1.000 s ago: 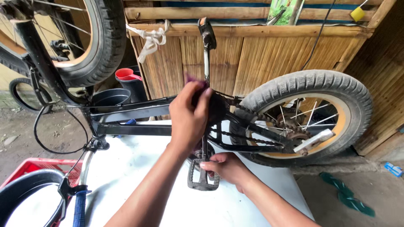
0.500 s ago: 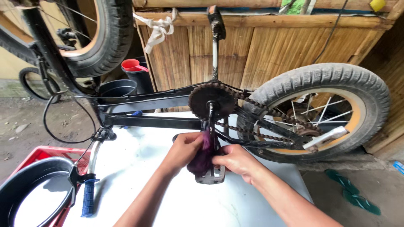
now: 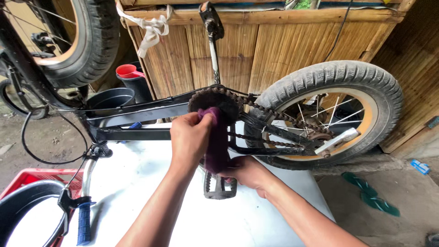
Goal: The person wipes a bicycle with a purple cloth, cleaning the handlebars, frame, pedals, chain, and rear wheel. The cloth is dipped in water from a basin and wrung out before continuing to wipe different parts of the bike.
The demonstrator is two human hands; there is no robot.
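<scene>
A small black bicycle point(image 3: 137, 120) lies upside down on a white table point(image 3: 151, 192). My left hand point(image 3: 190, 139) grips a dark purple rag point(image 3: 216, 142) wrapped around the crank arm just below the rusty chainring point(image 3: 215, 101). Lower down, my right hand point(image 3: 244, 171) holds the bottom end of the same rag right above the black pedal point(image 3: 219, 186). The other pedal point(image 3: 208, 18) points up. A chain point(image 3: 274, 116) runs to the rear wheel point(image 3: 331, 114) at right.
A bamboo wall point(image 3: 274, 50) stands behind the bicycle. The front wheel point(image 3: 77, 41) is at top left, with dark buckets point(image 3: 112, 98) and a red scoop point(image 3: 128, 72) below it. A red crate point(image 3: 32, 176) with a black basin point(image 3: 23, 206) sits at bottom left. Green sandals point(image 3: 370, 194) lie on the floor.
My left hand has slid the rag up the crank arm from near the pedal to just under the chainring. My right hand stays at the pedal end.
</scene>
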